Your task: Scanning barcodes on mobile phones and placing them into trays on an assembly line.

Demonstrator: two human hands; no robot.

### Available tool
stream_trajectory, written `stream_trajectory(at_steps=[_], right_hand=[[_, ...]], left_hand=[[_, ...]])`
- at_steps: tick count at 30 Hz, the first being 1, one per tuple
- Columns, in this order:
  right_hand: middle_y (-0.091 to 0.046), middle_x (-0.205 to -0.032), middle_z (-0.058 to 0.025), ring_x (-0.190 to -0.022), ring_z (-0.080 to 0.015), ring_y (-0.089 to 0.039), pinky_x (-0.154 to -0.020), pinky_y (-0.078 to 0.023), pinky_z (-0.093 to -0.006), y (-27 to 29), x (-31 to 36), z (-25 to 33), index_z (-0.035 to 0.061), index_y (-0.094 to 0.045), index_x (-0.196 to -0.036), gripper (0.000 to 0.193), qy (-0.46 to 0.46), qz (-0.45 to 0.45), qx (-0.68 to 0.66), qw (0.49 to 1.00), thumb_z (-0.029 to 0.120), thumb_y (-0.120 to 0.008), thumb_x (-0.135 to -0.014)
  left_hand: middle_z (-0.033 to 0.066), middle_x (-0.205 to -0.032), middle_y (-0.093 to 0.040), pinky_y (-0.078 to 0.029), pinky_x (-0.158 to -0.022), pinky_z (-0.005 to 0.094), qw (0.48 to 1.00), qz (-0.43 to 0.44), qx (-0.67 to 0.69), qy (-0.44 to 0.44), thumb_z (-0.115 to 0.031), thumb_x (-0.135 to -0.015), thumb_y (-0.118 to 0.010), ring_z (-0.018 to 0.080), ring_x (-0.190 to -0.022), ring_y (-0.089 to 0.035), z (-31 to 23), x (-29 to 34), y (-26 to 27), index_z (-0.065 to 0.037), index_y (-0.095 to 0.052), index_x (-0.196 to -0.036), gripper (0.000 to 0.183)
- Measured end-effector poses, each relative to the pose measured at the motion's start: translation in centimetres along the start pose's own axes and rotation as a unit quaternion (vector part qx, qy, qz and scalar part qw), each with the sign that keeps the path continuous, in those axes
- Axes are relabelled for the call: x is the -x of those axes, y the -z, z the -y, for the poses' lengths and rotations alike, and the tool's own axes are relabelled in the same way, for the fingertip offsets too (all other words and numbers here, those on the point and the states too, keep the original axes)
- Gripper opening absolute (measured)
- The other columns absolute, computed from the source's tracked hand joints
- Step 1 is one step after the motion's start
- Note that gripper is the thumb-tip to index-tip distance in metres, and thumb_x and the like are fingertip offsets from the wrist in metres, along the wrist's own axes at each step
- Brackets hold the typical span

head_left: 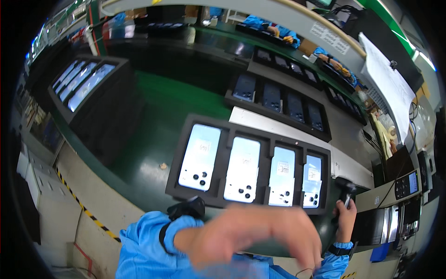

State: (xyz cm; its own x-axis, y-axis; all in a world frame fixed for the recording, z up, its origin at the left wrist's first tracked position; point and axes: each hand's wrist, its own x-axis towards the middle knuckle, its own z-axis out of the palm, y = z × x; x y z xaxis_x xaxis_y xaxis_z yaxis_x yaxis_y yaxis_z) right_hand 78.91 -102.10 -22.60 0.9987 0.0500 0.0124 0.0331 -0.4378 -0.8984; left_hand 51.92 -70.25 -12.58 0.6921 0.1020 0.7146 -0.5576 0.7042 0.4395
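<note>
Right hand [345, 217] wrapped round handheld scanner [345, 184]; left hand [262, 228] blurred, cannot tell grip; best aim square to phone labels [284, 168]

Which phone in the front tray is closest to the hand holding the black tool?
The rightmost phone, at the end of the tray, nearest the right hand and its tool; the other three lie farther left.

Left hand [262, 225] is one big blur, can't tell if it's holding anything. Labels [313, 174] on the pale phones [197, 162] are way too tiny to read.
</note>
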Motion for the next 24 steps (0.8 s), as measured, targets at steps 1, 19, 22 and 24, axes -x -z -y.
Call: stream_trajectory(at_steps=[1,19,22,24], right_hand=[[-0.053,-0.073,0.0028,-0.057,-0.0089,-0.047,-0.05,-0.038,-0.0255,-1.8,1.4,2.6,0.0002,-0.062,-0.116,0.029,-0.052,0.009,-0.113,0.992,0.014,-0.068,-0.091],[-0.062,-0.074,-0.0069,-0.055,-0.0126,-0.058,-0.048,-0.048,-0.0266,-24.7,15.7,16.8,0.0038,-0.058,-0.096,0.018,-0.171,0.585,-0.264,0.748,0.02,-0.065,-0.096],[-0.065,-0.079,-0.0107,-0.055,-0.0131,-0.059,-0.048,-0.048,-0.0258,-23.8,15.7,17.1,0.0019,-0.056,-0.109,0.023,-0.152,0.575,-0.265,0.759,0.02,-0.063,-0.097],[-0.069,-0.09,-0.017,-0.055,-0.0141,-0.059,-0.048,-0.048,-0.0261,-22.8,15.2,16.8,-0.0003,-0.05,-0.12,0.032,-0.135,0.59,-0.263,0.751,0.018,-0.062,-0.097]], left_hand=[[0.0205,-0.118,-0.066,-0.049,-0.097,0.0466,0.993,-0.001,0.078,-0.09,-0.029,-0.101,-0.054,0.0343,-0.11,-0.063,1.3,0.4,-1.4,-0.005,-0.07,-0.106,0.029],[0.0175,-0.109,-0.061,-0.053,-0.073,0.0324,0.929,-0.029,0.244,-0.277,-0.018,-0.08,-0.086,0.0233,-0.087,-0.065,4.2,4.4,-11.3,0.006,-0.071,-0.099,0.035],[0.0173,-0.108,-0.06,-0.053,-0.073,0.0321,0.928,-0.012,0.247,-0.279,-0.018,-0.079,-0.087,0.0241,-0.087,-0.065,4.1,4.2,-11.2,0.006,-0.07,-0.1,0.036],[0.0173,-0.108,-0.061,-0.053,-0.074,0.0328,0.928,-0.004,0.25,-0.275,-0.02,-0.079,-0.086,0.0248,-0.088,-0.065,3.9,4.1,-11.3,0.006,-0.07,-0.101,0.037]])
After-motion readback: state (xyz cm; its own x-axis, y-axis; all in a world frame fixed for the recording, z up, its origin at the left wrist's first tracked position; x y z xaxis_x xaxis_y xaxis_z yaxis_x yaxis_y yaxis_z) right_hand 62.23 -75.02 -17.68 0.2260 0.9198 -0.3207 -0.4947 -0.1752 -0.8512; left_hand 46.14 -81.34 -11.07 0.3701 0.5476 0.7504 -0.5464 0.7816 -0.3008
